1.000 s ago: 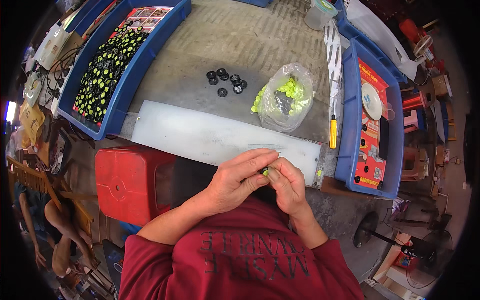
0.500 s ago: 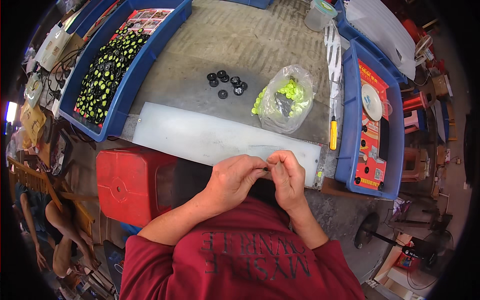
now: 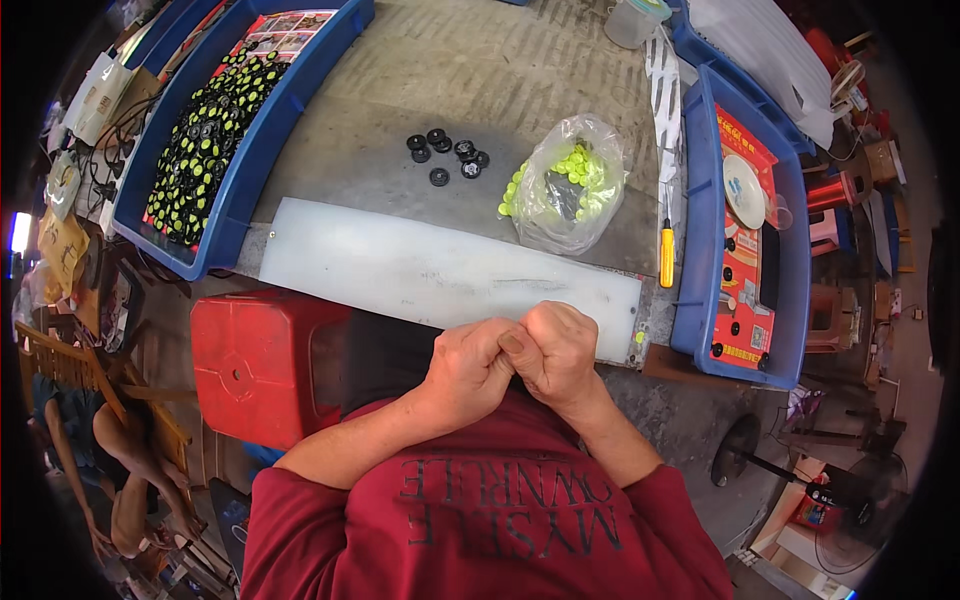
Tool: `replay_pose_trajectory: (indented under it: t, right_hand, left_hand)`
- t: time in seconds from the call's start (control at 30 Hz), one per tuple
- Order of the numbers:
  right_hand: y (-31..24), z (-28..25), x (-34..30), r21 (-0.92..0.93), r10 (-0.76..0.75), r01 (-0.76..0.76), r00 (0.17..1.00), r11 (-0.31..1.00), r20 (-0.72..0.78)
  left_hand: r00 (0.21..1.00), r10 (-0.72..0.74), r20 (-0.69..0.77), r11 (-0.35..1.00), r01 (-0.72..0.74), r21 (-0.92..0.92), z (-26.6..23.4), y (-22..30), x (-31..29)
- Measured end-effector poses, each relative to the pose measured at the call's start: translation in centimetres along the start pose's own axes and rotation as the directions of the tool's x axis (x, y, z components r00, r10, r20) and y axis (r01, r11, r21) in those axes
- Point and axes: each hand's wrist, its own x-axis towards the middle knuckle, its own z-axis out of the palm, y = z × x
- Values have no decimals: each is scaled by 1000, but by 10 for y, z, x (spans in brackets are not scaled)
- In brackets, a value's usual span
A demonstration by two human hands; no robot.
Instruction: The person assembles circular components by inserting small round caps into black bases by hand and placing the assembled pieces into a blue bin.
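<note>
My left hand and my right hand are closed and pressed together in front of my body, just over the near edge of a white board. Whatever lies between the fingers is hidden. Beyond the board, several small black round wheel-like parts lie loose on the table. To their right sits a clear plastic bag, its mouth open, with small yellow-green round pieces inside and some spilling out on its left side.
At left a blue bin holds many black parts with yellow-green centres. A second blue bin at right carries a white plate and a few black parts. Near it lies a yellow-handled screwdriver. A red stool stands at left.
My fingertips were pinching a small dark piece between the two hands. Now both hands have curled closed and pressed against each other, covering it from view.
</note>
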Motion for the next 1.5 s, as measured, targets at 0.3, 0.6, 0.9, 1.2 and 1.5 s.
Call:
replay_pose_trajectory:
  t: [0.3,0.6,0.9,1.2,1.5]
  right_hand:
    - [3,1,0,32,77,-77,997,997,-26]
    - [1,-11,-4,291,483,-492,869,821,108]
    - [4,-12,-4,379,564,-551,821,743,88]
    - [6,-11,-10,427,578,-560,810,710,103]
    - [8,-9,-13,388,537,-523,839,759,83]
  left_hand:
    - [976,-197,88,960,211,-185,2,-2,2]
    - [803,-475,360,397,561,-727,-6,-7,11]
    - [765,-500,406,259,579,-773,-16,-6,15]
    - [918,-382,-110,818,280,-503,-94,-11,31]
    - [816,67,-575,812,290,506,-259,-32,82]
